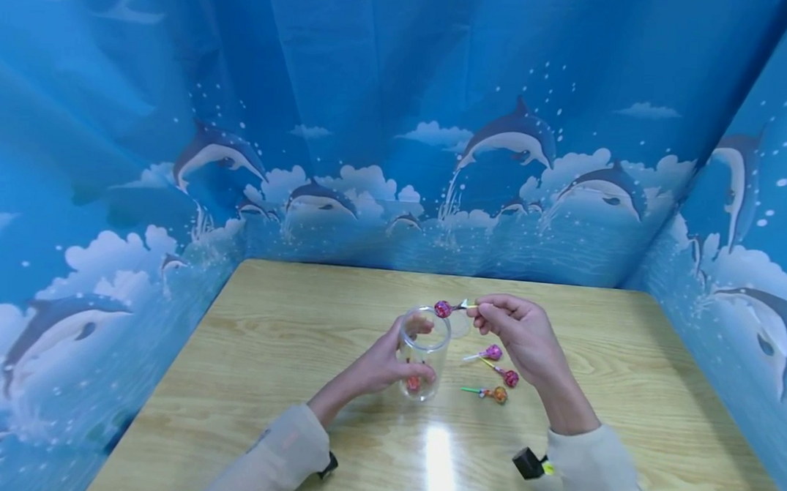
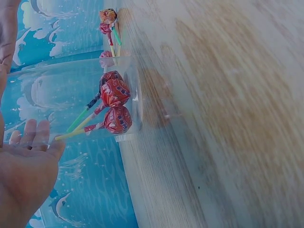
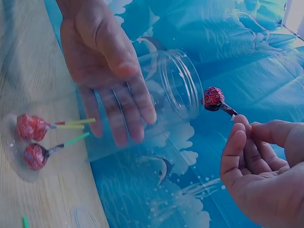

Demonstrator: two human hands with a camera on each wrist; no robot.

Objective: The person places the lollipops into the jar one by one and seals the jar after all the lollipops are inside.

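Observation:
My left hand (image 1: 388, 359) grips a clear plastic jar (image 1: 437, 359) around its side, thumb across the front. The jar stands upright on the table with its mouth uncovered. Several wrapped lollipops (image 2: 115, 92) lie at its bottom, heads down, with green and yellow sticks. Between thumb and fingertips, my right hand (image 1: 518, 331) pinches the stick of a red-wrapped lollipop (image 3: 213, 98). That lollipop's head is right at the jar's rim (image 3: 192, 83), on the right side. Three more lie on the table: a pink one (image 1: 493, 352), a red one (image 1: 511, 379) and an orange one (image 1: 500, 394).
A clear round lid (image 1: 459, 324) lies on the wooden table (image 1: 285, 321) behind the jar, partly hidden by the right hand. Blue curtains (image 1: 372, 127) with dolphins enclose the table at the back and sides.

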